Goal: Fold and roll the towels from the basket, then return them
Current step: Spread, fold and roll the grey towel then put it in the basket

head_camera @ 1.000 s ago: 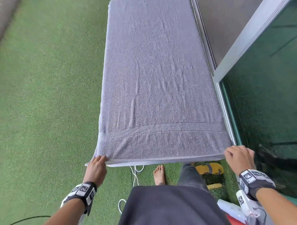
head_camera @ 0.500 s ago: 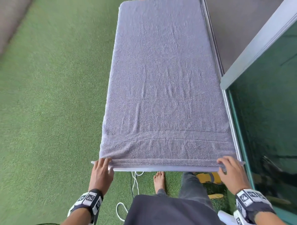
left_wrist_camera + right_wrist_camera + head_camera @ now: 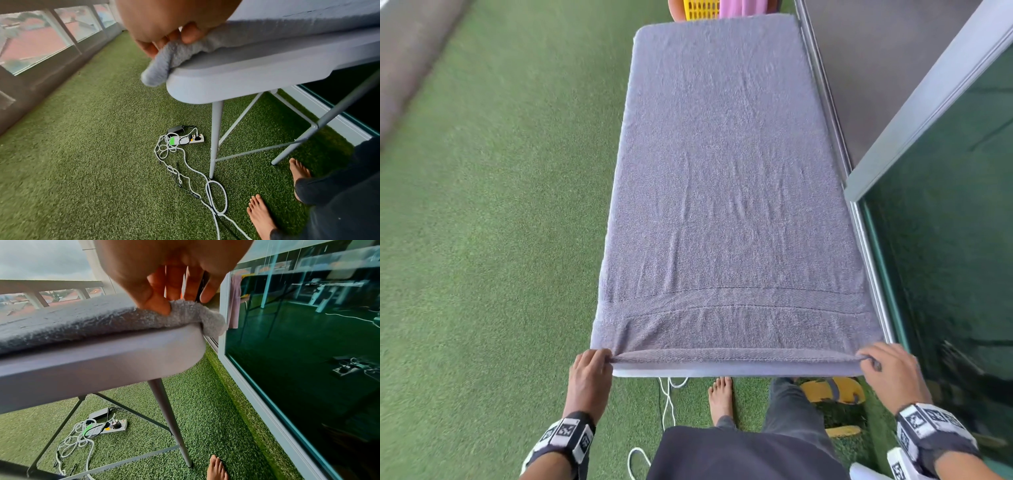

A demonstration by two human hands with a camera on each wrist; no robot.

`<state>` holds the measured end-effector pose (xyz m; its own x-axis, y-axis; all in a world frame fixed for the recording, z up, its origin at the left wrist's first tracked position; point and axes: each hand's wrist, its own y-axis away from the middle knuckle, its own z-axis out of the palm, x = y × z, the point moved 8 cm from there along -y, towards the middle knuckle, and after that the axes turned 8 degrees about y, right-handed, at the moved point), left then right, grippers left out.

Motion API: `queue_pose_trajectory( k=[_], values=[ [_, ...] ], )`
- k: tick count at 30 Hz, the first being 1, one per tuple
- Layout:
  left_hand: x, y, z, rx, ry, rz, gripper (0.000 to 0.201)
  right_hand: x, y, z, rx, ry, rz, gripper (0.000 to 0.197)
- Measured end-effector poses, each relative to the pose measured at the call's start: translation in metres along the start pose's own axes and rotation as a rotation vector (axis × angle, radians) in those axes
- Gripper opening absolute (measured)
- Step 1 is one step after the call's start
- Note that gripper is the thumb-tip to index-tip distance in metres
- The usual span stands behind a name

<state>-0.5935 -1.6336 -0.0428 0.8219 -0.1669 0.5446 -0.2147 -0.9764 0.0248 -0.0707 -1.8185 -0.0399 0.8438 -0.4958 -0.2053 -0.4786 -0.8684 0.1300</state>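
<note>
I am seeing green artificial turf (image 3: pixel 482 240) lying all around a grey folding table (image 3: pixel 236 81) that is standing on slim metal legs. A white power strip (image 3: pixel 190 139) is sitting on the turf beneath it, with white cables (image 3: pixel 216 198) trailing toward two bare feet (image 3: pixel 263 217). A yellow sandal (image 3: pixel 832 390) is lying near a dark glass door (image 3: pixel 945 257) running along the right.

Grey towel (image 3: pixel 726 178) flat over folding table (image 3: pixel 722 370)
</note>
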Motion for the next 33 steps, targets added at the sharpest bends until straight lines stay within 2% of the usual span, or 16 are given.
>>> queue_pose_trajectory(
  k=[3,5,7,9,12,14,17,19,22,28,31,33],
  values=[
    [0.001,-0.004,0.003,-0.041,-0.036,0.026,0.025,0.009,0.002,0.000,-0.001,0.124,0.013,0.026],
    [0.005,-0.011,0.006,-0.085,-0.075,0.019,0.025,0.009,-0.002,0.000,-0.012,0.153,0.035,0.031],
    [0.004,-0.021,0.010,-0.127,-0.106,-0.010,0.017,0.008,-0.008,0.004,-0.053,0.144,0.080,0.026],
    [0.000,-0.028,0.007,-0.113,-0.165,-0.055,0.017,0.009,-0.011,0.004,-0.076,0.137,0.129,0.013],
    [0.004,-0.032,-0.003,-0.024,-0.209,-0.106,0.032,0.011,-0.010,-0.005,-0.032,0.173,0.160,0.021],
    [0.018,-0.027,-0.003,-0.001,-0.170,-0.053,0.037,0.005,-0.007,-0.008,-0.004,0.093,0.135,0.020],
    [0.037,-0.006,0.014,-0.095,-0.081,0.142,0.045,-0.015,0.005,0.007,-0.040,-0.039,-0.026,0.030],
    [0.036,0.002,0.019,-0.112,-0.066,0.169,0.043,-0.012,0.009,0.017,-0.067,-0.019,-0.049,0.032],
    [0.026,-0.001,0.015,-0.069,-0.071,0.135,0.037,0.000,0.007,0.019,-0.050,-0.003,0.007,0.033],
    [0.034,-0.019,0.006,0.036,-0.049,0.184,0.038,-0.005,-0.005,0.003,-0.018,-0.043,0.028,0.027],
    [0.032,-0.023,0.006,-0.042,-0.072,0.155,0.032,-0.002,-0.009,0.001,-0.024,-0.011,0.034,0.020],
    [0.028,-0.024,0.004,-0.070,-0.116,0.114,0.016,0.001,-0.012,0.000,-0.019,0.080,0.040,0.017]
  ],
)
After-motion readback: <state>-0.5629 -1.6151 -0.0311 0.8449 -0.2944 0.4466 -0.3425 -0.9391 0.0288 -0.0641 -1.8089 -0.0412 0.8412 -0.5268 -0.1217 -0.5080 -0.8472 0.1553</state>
